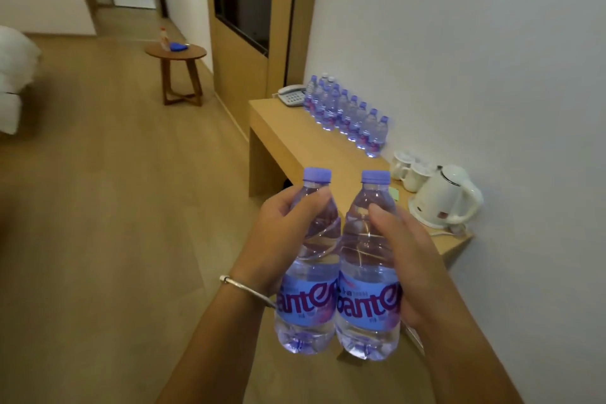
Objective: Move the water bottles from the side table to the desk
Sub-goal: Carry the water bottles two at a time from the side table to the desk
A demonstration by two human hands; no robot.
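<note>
- The left hand (272, 233) has its fingers (314, 195) curled round the shoulder of the left bottle (308, 259); the right hand (410, 259) wraps the right bottle (369, 266) the same way, thumb across the front.
- Both bottles are in the air, upright and touching side by side, over the near end of the tabletop (295, 138) — not yet set down.
- The step in hand looks like the carry to the bottle row (344, 111) along the wall, and a good spot would be just beside the nearest bottle in that row.
- Keep them upright and lower each until its base rests flat before the fingers let go — a thin bottle dents under a hard squeeze.
- Steer wide of the kettle (446, 195) and the cups (410, 167) on the way in.
- The round side table (177, 51) far back holds one more bottle, so I judge another trip remains.
</note>
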